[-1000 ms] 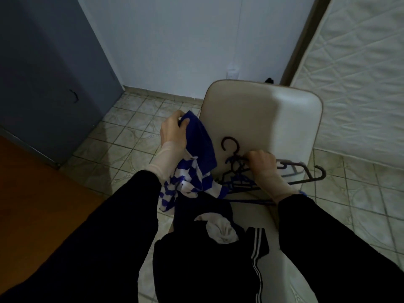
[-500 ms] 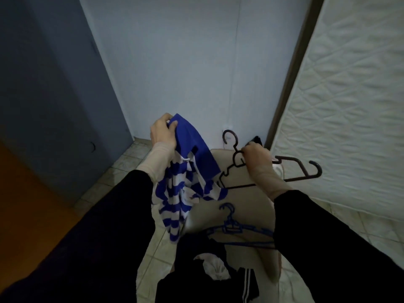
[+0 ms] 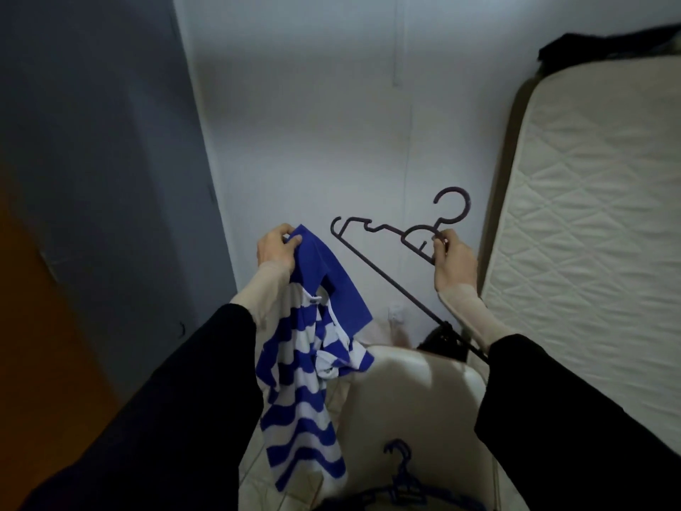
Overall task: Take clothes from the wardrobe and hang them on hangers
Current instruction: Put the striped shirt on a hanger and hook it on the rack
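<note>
My left hand (image 3: 275, 247) grips the blue collar of a blue-and-white striped polo shirt (image 3: 302, 366), which hangs down in front of my left arm. To its right, my right hand (image 3: 451, 258) pinches a dark plastic hanger (image 3: 387, 267) just below its hook. The hanger is tilted, hook up, with its long bar running down to the right behind my right forearm. Shirt and hanger are apart, held at chest height in front of the white wall.
A cream chair (image 3: 416, 392) stands below my hands with a blue hanger (image 3: 401, 481) lying on its seat. A quilted mattress (image 3: 589, 230) leans upright at the right. A grey-blue wardrobe door (image 3: 103, 171) is at the left, tiled floor (image 3: 258, 473) below.
Both hands have risen from the chair. The right hand lifted the dark hanger off the pile and turned it hook up. The shirt now hangs free, and my view has tilted upward.
</note>
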Available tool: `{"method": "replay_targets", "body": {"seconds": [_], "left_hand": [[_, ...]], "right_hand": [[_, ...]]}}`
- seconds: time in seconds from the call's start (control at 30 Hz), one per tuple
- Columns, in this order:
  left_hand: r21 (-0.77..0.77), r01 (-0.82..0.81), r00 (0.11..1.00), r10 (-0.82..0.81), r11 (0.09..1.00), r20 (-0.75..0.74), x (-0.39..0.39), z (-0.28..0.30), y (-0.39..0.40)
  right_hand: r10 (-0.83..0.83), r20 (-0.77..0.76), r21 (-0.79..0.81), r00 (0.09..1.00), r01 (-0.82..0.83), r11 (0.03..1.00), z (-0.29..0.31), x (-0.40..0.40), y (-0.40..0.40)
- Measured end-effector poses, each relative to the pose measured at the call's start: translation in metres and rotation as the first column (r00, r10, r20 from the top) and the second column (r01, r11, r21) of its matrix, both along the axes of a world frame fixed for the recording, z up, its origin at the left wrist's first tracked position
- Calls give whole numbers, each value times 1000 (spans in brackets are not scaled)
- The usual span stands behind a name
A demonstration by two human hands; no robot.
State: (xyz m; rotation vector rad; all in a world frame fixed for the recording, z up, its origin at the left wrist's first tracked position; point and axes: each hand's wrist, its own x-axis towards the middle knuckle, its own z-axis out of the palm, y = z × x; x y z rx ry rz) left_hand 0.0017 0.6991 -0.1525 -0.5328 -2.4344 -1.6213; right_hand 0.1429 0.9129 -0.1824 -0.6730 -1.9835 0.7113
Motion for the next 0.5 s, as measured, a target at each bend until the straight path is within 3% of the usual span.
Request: {"method": "replay_targets", "body": {"seconds": [0.1,0.5], "left_hand": [[45,-32,999,31,998,29,-5,8,-8],[97,-109,993,105,989,46,-23,9,-34]], "right_hand": [[59,-45,-26,997,-60,998,7,-1,2],[29,203,214,979,-73,974,-6,-10,-1]]}}
